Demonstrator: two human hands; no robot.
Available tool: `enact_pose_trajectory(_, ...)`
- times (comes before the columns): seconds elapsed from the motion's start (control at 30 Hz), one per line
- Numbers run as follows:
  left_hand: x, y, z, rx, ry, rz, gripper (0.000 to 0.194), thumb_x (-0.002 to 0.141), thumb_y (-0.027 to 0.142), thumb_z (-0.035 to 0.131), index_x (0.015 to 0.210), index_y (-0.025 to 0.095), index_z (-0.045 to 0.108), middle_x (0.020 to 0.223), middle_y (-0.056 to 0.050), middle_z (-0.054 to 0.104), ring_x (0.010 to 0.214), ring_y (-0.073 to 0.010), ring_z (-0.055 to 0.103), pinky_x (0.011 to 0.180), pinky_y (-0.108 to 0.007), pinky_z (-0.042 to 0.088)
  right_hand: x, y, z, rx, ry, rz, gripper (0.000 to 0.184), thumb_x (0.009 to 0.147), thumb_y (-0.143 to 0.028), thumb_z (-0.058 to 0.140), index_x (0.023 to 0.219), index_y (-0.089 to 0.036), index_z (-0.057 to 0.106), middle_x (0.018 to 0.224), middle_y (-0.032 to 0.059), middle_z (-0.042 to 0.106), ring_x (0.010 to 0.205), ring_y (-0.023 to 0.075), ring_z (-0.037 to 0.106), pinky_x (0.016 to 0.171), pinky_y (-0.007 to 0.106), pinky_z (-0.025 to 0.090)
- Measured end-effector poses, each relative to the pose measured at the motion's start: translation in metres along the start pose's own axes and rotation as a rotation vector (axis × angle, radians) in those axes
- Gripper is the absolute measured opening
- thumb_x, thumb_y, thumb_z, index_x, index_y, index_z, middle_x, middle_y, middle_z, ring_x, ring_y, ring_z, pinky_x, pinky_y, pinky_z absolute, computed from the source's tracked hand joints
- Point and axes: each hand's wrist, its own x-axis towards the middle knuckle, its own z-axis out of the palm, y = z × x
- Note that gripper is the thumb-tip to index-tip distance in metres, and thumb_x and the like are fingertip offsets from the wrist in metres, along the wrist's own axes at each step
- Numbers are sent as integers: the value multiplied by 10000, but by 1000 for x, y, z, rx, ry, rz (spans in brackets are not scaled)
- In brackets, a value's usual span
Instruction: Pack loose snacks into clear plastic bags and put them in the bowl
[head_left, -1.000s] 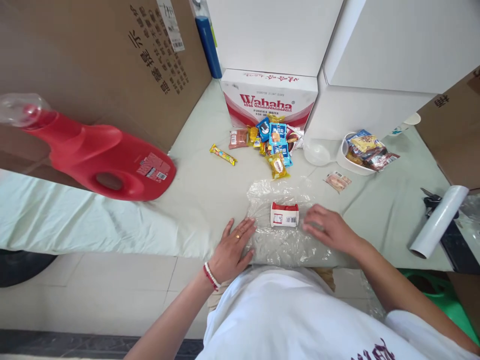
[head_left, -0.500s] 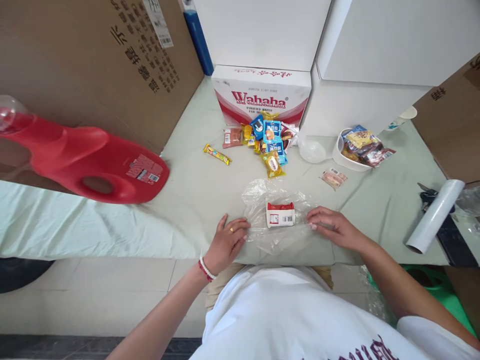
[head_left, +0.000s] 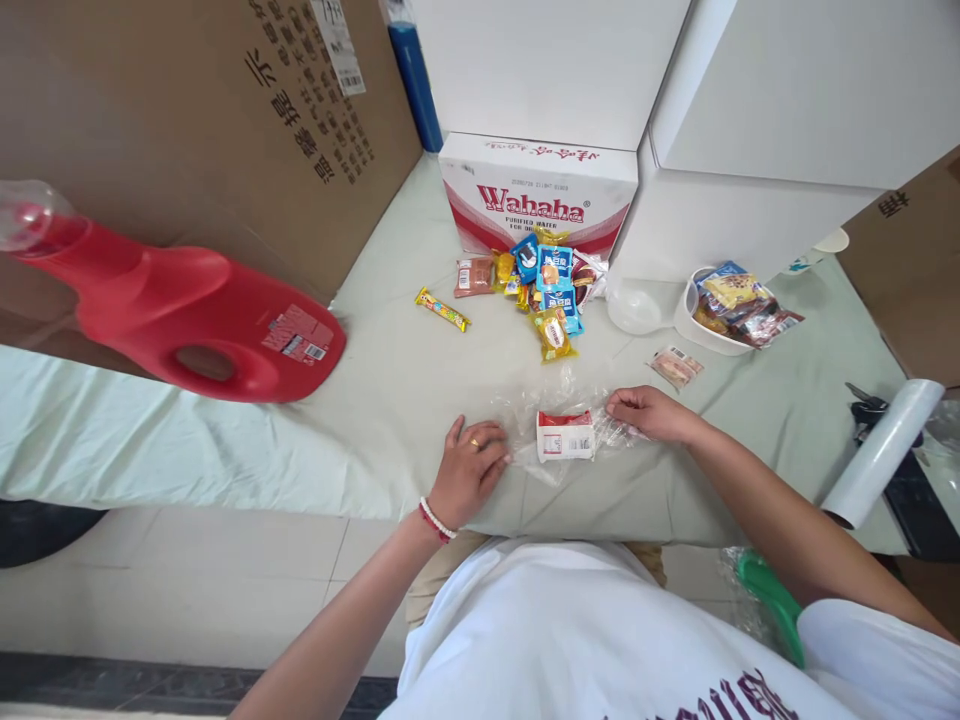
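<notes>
A small snack pack (head_left: 565, 441), white with a red top edge and a barcode label, lies on crumpled clear plastic film (head_left: 551, 472) near the table's front edge. My left hand (head_left: 472, 468), palm down with a ring and bracelets, is at the film's left edge. Its thumb and fingertips come together on that edge, while the little finger sticks out. To the right of the pack, my right hand (head_left: 649, 413) pinches the film's gathered right side. Neither hand touches the pack. The bits of film inside the fingers are hidden.
Several wrapped snacks (head_left: 553, 290) lie before a Wahaha carton (head_left: 540, 190). A yellow stick packet (head_left: 443, 310), clear dish (head_left: 634, 308), filled white bowl (head_left: 712, 338) and pink packet (head_left: 676, 367) are around. A red jug (head_left: 210, 320) lies left; a film roll (head_left: 885, 453) lies right.
My right hand has moved away from me and inward, its fingers closing on the film. The film's right side is more bunched beside the pack. My left hand stays at the left edge; the view shifted slightly.
</notes>
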Motion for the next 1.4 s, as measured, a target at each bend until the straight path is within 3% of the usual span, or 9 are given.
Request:
enact_pose_trajectory(0.17, 17, 4, 5, 106, 186, -401, 376, 977, 363, 483, 662, 207, 616, 876, -93, 691, 1032, -292, 582, 925, -480, 447, -2, 2, -6, -230, 29, 9, 393, 861, -577, 556, 750, -201, 573, 567, -52, 461, 537, 120, 409, 538, 256, 302)
enact_pose_trajectory(0.3, 27, 6, 10, 220, 239, -531, 335, 916, 360, 567, 618, 211, 601, 930, -114, 674, 1061, -341, 534, 887, -494, 429, 1, -22, -6, -660, 317, -167, 295, 955, -428, 509, 833, -195, 643, 769, 30, 624, 695, 171, 535, 634, 284, 357)
enact_pose_trajectory(0.37, 31, 7, 12, 221, 291, -563, 223, 905, 354, 575, 753, 212, 655, 999, -124, 667, 1075, -346, 534, 893, -493, 429, 10, -39, -1, -753, 391, -334, 244, 975, -361, 505, 953, -189, 676, 923, 75, 675, 845, 208, 589, 742, 304, 417)
enact_pose_trajectory(0.47, 35, 12, 15, 154, 389, -589, 261, 907, 369, 569, 1074, 185, 649, 1118, -144, 661, 1111, -336, 554, 939, -490, 431, 33, -61, 15, -814, 278, -539, 252, 993, -292, 485, 1118, -186, 677, 1112, 103, 687, 1047, 237, 601, 899, 329, 448)
enact_pose_trajectory(0.67, 49, 23, 22, 162, 321, -527, 866, 800, 565, 715, 1486, 146, 394, 1304, -188, 629, 1223, -376, 529, 1024, -512, 381, 78, -81, 42, -1012, 111, -341, 582, 937, -224, 537, 1507, -210, 416, 1503, 115, 526, 1132, 279, 642, 795, 331, 488)
enact_pose_trajectory(0.83, 61, 18, 18, 178, 177, -616, 732, 854, 485, 674, 1447, 116, 456, 1058, -141, 705, 1098, -351, 577, 926, -469, 396, 88, -93, 43, -1144, 89, -270, 511, 934, -254, 551, 1439, -215, 485, 1406, 132, 605, 1055, 279, 672, 746, 317, 473)
enact_pose_trajectory(1.0, 62, 12, 10, 99, 111, -632, 230, 873, 407, 644, 1015, 229, 673, 837, -59, 695, 1006, -305, 574, 857, -414, 375, 89, -97, 35, -1141, 45, -190, 209, 920, -273, 580, 1072, -190, 696, 1091, 121, 724, 987, 277, 657, 756, 323, 450)
enact_pose_trajectory(1.23, 54, 13, 15, 64, 211, -562, 65, 851, 261, 601, 804, 229, 631, 883, -54, 686, 956, -282, 547, 823, -400, 353, 57, -89, 29, -1014, 105, -682, 102, 898, -202, 589, 926, -174, 684, 1070, 117, 684, 1183, 306, 519, 1026, 439, 363)
enact_pose_trajectory(1.4, 53, 14, 16, 65, 223, -552, 70, 863, 241, 582, 825, 228, 640, 906, -65, 692, 980, -289, 554, 840, -411, 360, 37, -82, 30, -886, 13, -572, 357, 864, -422, 730, 1113, -177, 655, 899, 67, 683, 1007, 266, 585, 960, 386, 392)
